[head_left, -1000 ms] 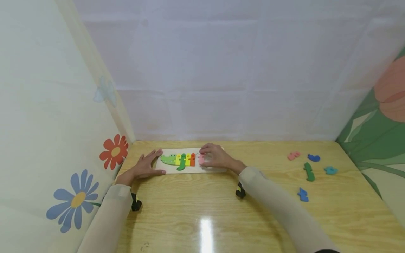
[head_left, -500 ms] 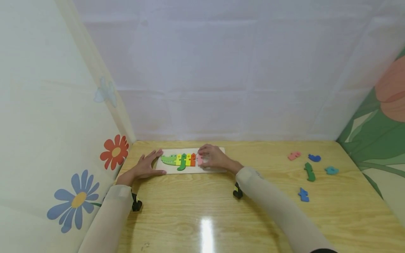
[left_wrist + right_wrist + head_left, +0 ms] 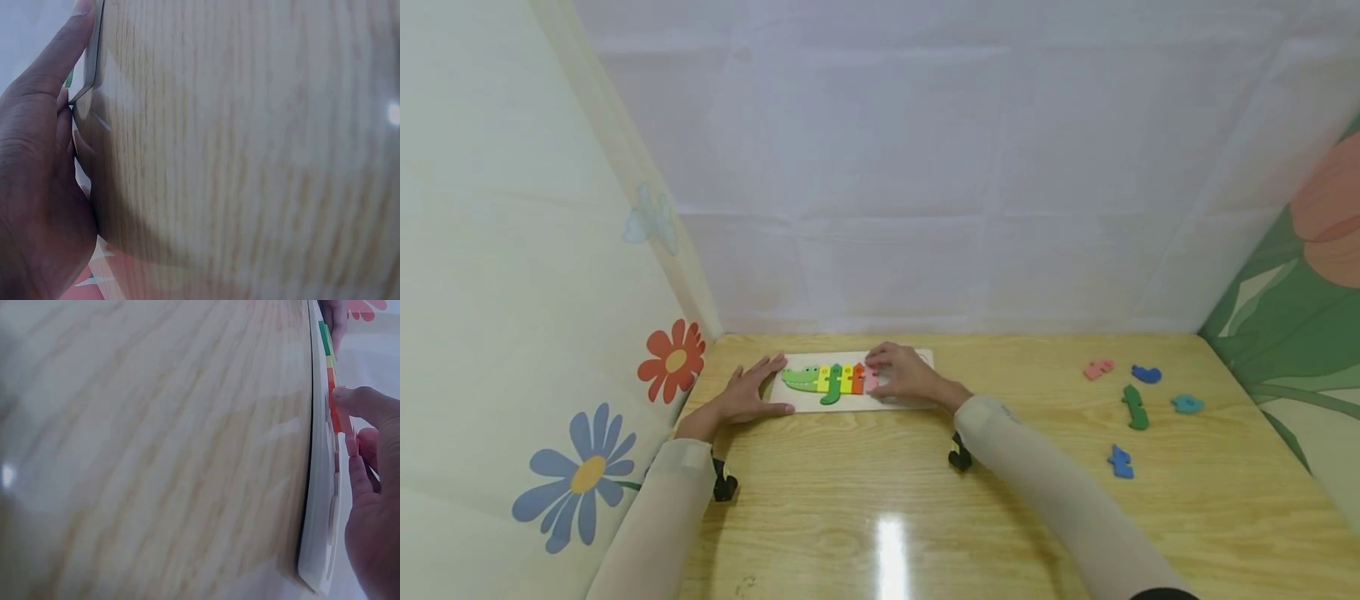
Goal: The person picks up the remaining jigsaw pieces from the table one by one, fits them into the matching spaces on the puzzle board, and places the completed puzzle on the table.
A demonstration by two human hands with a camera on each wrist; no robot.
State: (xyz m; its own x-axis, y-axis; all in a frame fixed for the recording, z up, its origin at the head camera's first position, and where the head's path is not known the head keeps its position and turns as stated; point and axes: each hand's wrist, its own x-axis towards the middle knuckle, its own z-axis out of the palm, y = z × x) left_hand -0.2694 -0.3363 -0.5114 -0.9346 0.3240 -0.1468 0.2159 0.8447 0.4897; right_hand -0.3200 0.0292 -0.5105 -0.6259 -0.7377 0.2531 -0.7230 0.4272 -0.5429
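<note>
A white puzzle board (image 3: 805, 404) lies near the back of the table. Set in its left half are a light green crocodile head (image 3: 800, 380), yellow and green pieces, and an orange piece (image 3: 857, 379). My left hand (image 3: 747, 393) rests at the board's left end, fingers spread, with the thumb (image 3: 59, 53) along the near edge. Between thumb and fingers, my right hand (image 3: 906, 373) pinches a pink puzzle piece (image 3: 871, 380) just right of the orange one. In the right wrist view, this pink piece (image 3: 347, 425) stands slightly tilted above the board; part of it is hidden by the fingers.
Loose pieces lie on the right of the table (image 3: 850, 500): a pink one (image 3: 1098, 369), a dark blue one (image 3: 1146, 374), a dark green one (image 3: 1136, 407), a teal one (image 3: 1187, 404) and a blue one (image 3: 1121, 461). A white cloth wall (image 3: 880, 208) stands behind.
My right hand has shifted a little left with the pink piece, bringing it up close to the orange piece. The left hand and board have stayed in place.
</note>
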